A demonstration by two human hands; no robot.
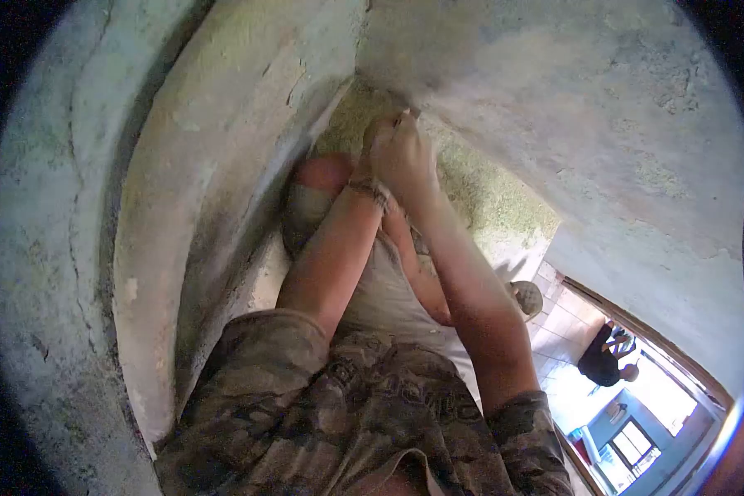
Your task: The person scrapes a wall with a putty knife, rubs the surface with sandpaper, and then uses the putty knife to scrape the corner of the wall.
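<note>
My right hand (407,161) is closed, held up against the corner where the two plastered walls meet. Just behind it and touching it is my left hand (378,139), partly covered, its fingers curled. A small pale tip (408,112) shows at the fingertips of the right hand; what it belongs to is too small and blurred to name. A band (372,192) circles my left wrist. Below the hands are my bent bare knee (322,172) and light shorts (380,289).
A rough plastered wall (620,124) rises on the right. On the left runs a curved, cracked wall (215,165). A mossy, speckled ledge (504,198) lies beyond the hands. Through a doorway at lower right, another person in dark clothes (603,360) is on the tiled floor (560,326).
</note>
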